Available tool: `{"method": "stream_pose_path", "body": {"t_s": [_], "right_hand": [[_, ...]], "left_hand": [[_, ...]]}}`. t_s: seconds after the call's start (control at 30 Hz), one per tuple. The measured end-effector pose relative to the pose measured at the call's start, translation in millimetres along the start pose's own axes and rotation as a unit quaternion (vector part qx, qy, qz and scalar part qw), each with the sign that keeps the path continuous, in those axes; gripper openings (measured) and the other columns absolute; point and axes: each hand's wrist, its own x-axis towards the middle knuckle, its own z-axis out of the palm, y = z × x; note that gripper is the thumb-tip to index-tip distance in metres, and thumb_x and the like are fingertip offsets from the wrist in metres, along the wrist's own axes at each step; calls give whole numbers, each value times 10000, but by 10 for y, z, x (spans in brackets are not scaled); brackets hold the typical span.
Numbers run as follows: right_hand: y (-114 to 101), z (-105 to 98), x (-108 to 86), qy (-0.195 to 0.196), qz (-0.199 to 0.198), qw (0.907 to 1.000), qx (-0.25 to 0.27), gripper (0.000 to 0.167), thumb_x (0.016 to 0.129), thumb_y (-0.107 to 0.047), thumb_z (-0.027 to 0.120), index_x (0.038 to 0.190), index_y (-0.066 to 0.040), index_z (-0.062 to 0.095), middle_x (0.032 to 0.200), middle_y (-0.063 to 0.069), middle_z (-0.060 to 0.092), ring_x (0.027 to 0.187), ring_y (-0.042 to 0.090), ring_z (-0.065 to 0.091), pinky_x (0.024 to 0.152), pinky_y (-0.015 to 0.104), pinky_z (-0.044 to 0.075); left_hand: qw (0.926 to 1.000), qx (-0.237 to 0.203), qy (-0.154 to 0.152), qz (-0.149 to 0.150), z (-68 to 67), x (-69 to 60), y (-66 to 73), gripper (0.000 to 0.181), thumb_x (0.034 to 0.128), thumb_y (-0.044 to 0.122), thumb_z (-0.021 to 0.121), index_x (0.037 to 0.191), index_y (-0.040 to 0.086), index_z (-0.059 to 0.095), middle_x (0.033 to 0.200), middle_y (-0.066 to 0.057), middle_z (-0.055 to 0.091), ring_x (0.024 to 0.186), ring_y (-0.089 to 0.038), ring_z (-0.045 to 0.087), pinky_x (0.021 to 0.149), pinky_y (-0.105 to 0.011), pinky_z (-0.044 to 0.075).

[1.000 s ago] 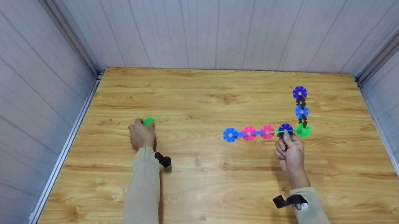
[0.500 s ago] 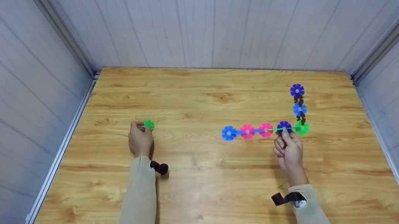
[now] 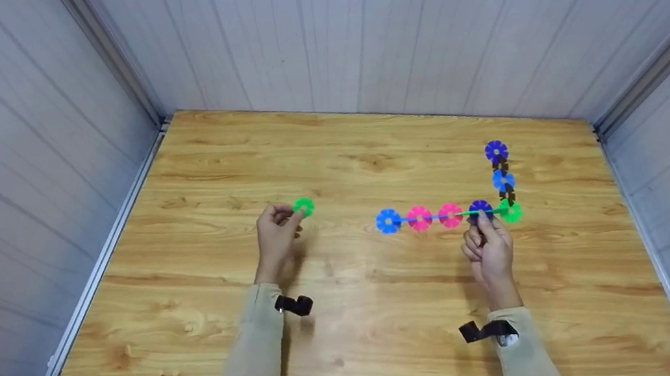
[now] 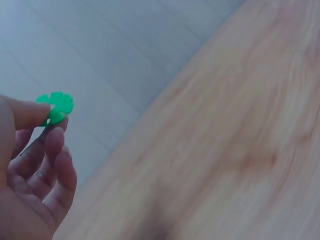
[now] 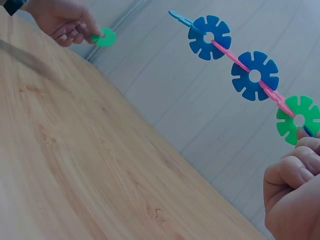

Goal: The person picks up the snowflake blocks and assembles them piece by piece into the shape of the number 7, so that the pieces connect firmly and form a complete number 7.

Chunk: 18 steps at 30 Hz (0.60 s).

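A loose green notched snowflake disc (image 3: 305, 206) is pinched between the thumb and fingers of my left hand (image 3: 276, 239), over the left half of the table. Farther right, my right hand (image 3: 493, 257) pinches a dark blue disc (image 3: 479, 206) that belongs to an L-shaped chain of slotted snowflake discs. From there the chain runs left through two pink discs (image 3: 419, 218) to a blue disc (image 3: 388, 222). On its other side a green disc (image 3: 511, 211) forms the corner. In the right wrist view, several blue discs (image 5: 255, 76) alternate with pink discs seen edge-on.
The wood-grain table (image 3: 357, 342) lies under both hands. Pale panelled walls (image 3: 326, 32) enclose it at the back and on both sides. The chain's far arm ends in a dark blue disc (image 3: 496, 151) toward the back right. Black straps (image 3: 294, 305) with small devices sit on both wrists.
My left hand has lifted the green disc from the table and carried it right, toward the chain. The right hand and the chain have stayed nearly in place.
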Motion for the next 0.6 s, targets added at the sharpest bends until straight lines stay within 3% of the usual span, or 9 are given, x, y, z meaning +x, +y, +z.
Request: {"method": "stream_pose_path", "body": {"t_s": [0.23, 0.43, 0.6], "right_hand": [[-14, 28, 7, -53, -12, 10000, -40, 302, 1076, -170, 413, 995, 90, 543, 580, 8, 360, 455, 122, 176, 430, 239, 110], [-6, 46, 22, -150, -53, 9999, -45, 313, 1073, -181, 430, 1005, 110, 523, 577, 6, 367, 435, 101, 214, 426, 241, 114], [9, 59, 20, -304, -23, 9995, -91, 311, 1079, -187, 404, 1005, 86, 533, 580, 0, 367, 440, 115, 187, 423, 236, 124]], "left_hand": [[9950, -135, -902, 406, 257, -191, 211, 214, 888, 85, 754, 975, -31, 597, 827, -82, 650, 676, -212, 594, 559, -284, 515], [9822, 106, -1651, 887, 416, -388, 478, 110, 893, -38, 701, 946, -71, 610, 822, -93, 646, 670, -205, 594, 546, -268, 509], [9733, 308, -1881, 1278, 494, -550, 706, 67, 881, -88, 682, 914, -60, 631, 805, -119, 625, 649, -244, 569, 525, -211, 457]]}}
